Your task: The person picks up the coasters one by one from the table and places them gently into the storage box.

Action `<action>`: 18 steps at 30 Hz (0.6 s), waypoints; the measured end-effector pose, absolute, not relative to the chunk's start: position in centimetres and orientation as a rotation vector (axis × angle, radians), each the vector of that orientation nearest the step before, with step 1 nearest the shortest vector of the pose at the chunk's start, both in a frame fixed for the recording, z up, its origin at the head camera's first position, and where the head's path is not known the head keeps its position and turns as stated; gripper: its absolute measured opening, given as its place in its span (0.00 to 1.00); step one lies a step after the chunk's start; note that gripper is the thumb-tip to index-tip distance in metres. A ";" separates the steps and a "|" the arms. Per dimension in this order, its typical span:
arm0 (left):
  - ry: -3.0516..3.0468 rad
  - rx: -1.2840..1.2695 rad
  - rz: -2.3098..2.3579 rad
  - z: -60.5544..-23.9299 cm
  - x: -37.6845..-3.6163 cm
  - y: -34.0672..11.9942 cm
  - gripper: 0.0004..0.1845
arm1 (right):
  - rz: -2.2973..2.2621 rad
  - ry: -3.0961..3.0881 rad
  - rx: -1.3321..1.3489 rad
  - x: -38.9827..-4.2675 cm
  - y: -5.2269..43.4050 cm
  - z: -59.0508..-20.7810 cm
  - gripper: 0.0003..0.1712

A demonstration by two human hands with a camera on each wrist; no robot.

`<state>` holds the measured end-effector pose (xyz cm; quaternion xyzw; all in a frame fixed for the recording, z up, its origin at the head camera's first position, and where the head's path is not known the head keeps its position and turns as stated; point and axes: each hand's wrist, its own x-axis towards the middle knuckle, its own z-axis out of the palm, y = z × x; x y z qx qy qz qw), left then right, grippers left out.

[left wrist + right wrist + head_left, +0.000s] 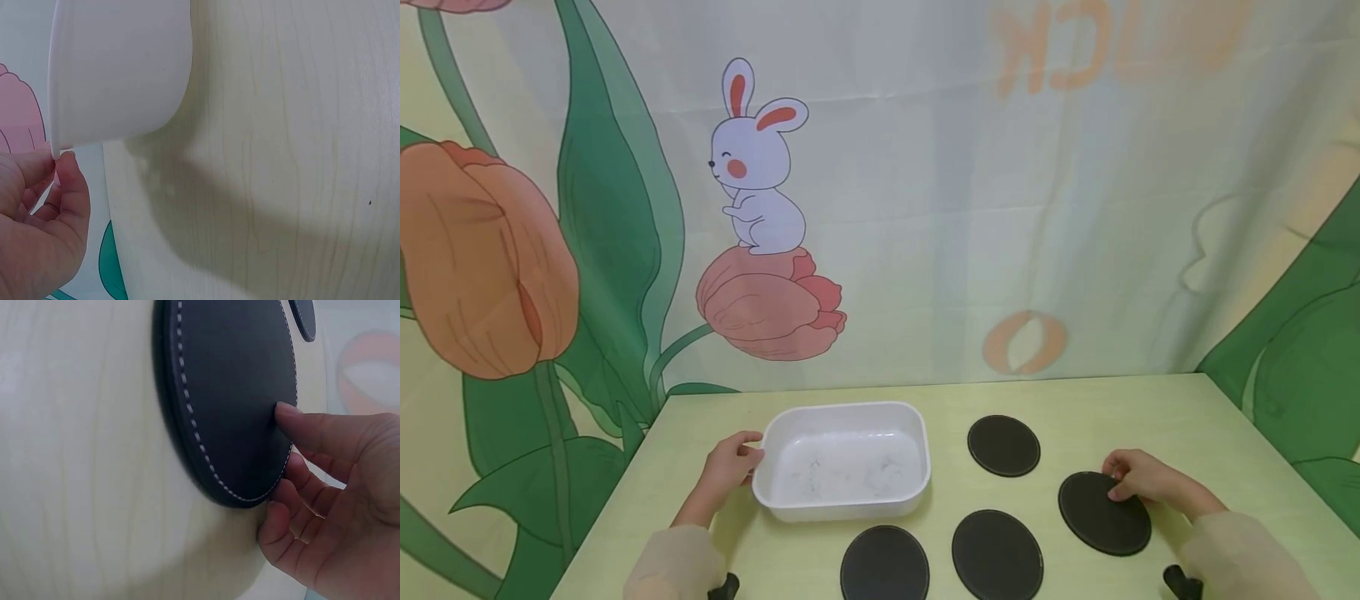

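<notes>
A white rectangular plastic tub point(842, 510) stands on the table's left half. At its left end my left hand point(730, 462) pinches the rim between thumb and fingers, as the left wrist view shows with the tub's wall point(125, 69) above the fingertips. My right hand point(1142, 479) holds a round black coaster point(1101, 521) by its far right edge. In the right wrist view the thumb lies on top of this coaster point(234, 406), which has white stitching round its border, and the other fingers are curled at the edge and partly hidden beneath it.
Three more black coasters lie on the pale wood-grain table point(1195, 425): one coaster point(1003, 446) right of the tub, another coaster point(997, 554) nearer me, and a third coaster point(885, 567) in front of the tub. Behind hangs a printed curtain point(910, 208).
</notes>
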<state>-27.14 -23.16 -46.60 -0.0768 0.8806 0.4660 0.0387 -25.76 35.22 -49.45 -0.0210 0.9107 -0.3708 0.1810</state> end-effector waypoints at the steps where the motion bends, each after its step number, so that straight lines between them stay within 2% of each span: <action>1: 2.702 -0.235 1.429 -46.6 -27.1 -23.2 0.18 | -1.043 2.572 -0.051 -25.8 35.2 -49.5 0.16; 18: 2.720 -0.230 1.429 -46.6 -27.0 -23.1 0.17 | -0.951 2.584 -0.015 -26.1 34.7 -49.1 0.13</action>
